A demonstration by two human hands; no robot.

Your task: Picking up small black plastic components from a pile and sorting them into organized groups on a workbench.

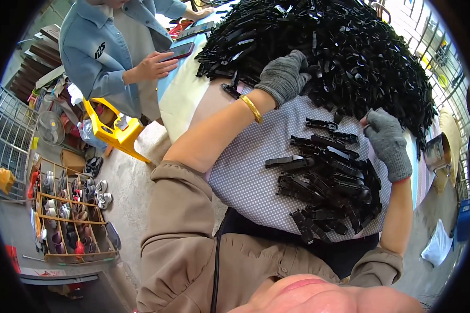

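A large heap of slim black plastic parts [360, 57] covers the far half of the table. My left hand [284, 75], in a grey knit glove, reaches to the heap's near edge with its fingers curled in; whatever they grip among the black pieces is hidden. My right hand [387, 143], gloved the same way, is at the heap's right front edge. Its fingers are bent and closed, and I cannot make out what is in them. Between my hands and nearer to me lies a smaller group of long black plastic pieces [329, 180], loosely lined up on the dotted cloth [240, 177].
Across the table's left side, a person in a blue jacket [96, 57] holds a phone [178, 52]. Below stands a yellow plastic stool [117, 133]. Further left are a fan [50, 128] and a shoe rack [70, 208]. A metal pot [436, 151] is at the right.
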